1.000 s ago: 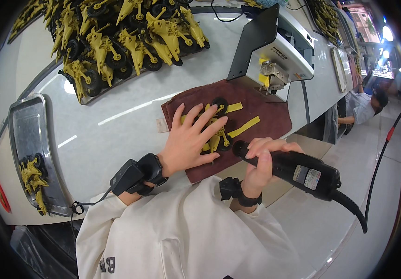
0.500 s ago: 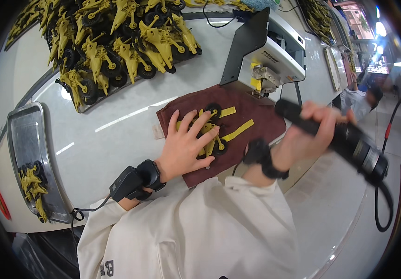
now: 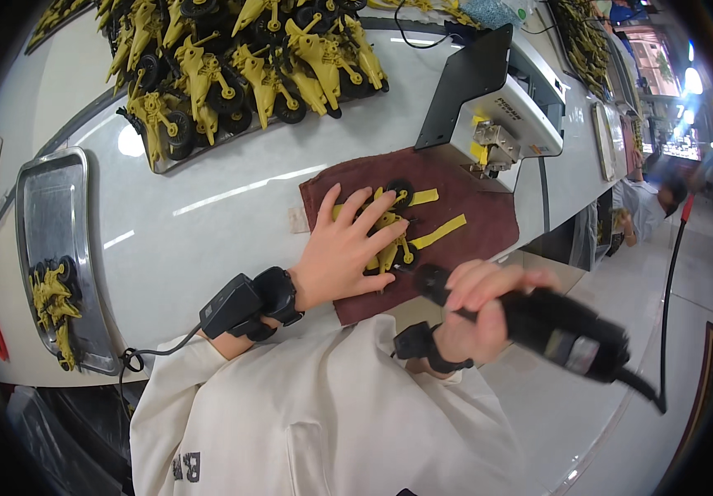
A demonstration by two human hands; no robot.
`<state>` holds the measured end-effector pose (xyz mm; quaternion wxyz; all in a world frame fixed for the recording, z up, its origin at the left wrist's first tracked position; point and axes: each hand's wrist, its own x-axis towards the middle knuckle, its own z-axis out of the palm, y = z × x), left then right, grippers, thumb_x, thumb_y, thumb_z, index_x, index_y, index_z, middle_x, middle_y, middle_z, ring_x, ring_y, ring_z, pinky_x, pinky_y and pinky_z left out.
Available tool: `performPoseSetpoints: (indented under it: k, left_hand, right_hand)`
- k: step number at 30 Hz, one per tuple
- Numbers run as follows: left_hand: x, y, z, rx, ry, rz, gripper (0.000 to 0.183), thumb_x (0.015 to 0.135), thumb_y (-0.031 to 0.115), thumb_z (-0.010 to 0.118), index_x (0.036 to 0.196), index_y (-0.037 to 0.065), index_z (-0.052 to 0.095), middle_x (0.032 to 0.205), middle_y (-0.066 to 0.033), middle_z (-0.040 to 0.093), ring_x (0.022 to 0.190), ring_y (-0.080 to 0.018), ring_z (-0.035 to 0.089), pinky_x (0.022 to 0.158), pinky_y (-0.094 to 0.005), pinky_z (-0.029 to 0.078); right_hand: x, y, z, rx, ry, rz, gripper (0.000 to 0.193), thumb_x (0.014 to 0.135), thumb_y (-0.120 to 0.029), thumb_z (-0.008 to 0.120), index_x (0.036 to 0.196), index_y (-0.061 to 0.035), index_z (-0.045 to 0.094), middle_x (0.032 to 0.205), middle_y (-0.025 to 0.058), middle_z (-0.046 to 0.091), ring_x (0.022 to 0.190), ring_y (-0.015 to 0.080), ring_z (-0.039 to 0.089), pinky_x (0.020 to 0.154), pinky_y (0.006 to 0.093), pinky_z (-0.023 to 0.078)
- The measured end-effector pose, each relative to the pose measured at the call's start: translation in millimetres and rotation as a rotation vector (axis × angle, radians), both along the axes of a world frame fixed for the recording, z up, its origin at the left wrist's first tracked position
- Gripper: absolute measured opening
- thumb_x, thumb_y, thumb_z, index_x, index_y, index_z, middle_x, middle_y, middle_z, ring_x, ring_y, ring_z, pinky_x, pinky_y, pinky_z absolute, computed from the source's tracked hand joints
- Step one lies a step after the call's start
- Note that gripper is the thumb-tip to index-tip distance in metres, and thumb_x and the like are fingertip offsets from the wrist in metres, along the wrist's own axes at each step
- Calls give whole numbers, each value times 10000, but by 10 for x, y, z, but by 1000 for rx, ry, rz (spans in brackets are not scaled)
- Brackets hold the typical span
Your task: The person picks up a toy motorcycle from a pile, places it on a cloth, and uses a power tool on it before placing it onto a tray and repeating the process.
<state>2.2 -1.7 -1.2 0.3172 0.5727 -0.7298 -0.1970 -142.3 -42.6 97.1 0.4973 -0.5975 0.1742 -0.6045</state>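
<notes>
My left hand lies spread over a yellow toy vehicle with black wheels, pressing it on a maroon cloth. The toy's middle is partly hidden under my fingers. Two yellow strips stick out to its right. In my right hand is a black corded electric screwdriver, held at a slant with fingers wrapped round its body. Its narrow front end points at the toy's lower right side, by the near wheel; whether the tip touches is too small to tell.
A black-and-white bench machine with a metal block stands behind the cloth. Many more yellow toys are heaped at the back left. At the left, a metal tray holds several toys. Another person sits far right.
My right hand has brought the electric screwdriver left and down, its front end now close to the toy. My left hand stays spread on the toy. The view has shifted slightly.
</notes>
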Motion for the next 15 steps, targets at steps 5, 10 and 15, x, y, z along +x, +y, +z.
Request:
performPoseSetpoints:
  k: [5, 10, 15]
  left_hand:
    - [0, 16, -15, -1, 4, 15, 661, 635, 405, 716, 1236, 194, 537, 1396, -116, 383, 1259, -346, 358, 1055, -575, 200]
    - [-21, 22, -42, -13, 19, 15, 696, 594, 372, 732, 1239, 201, 535, 1394, -111, 385, 1258, -342, 360, 1048, -580, 215]
    - [-19, 34, -39, -15, 24, 22, 715, 574, 369, 737, 1239, 201, 535, 1394, -107, 386, 1260, -340, 357, 1047, -581, 217]
  right_hand:
    - [-92, 116, -98, -133, 170, 82, 534, 761, 39, 588, 1202, -36, 295, 749, 136, 580, 585, 230, 568, 588, 399, 502]
    - [-3, 131, -216, -72, 220, 113, 536, 765, 73, 578, 1206, -48, 297, 763, 137, 586, 599, 219, 563, 603, 383, 496]
    - [21, 149, -205, -63, 198, 91, 522, 773, 71, 562, 1207, -48, 297, 752, 134, 580, 592, 215, 551, 603, 384, 494]
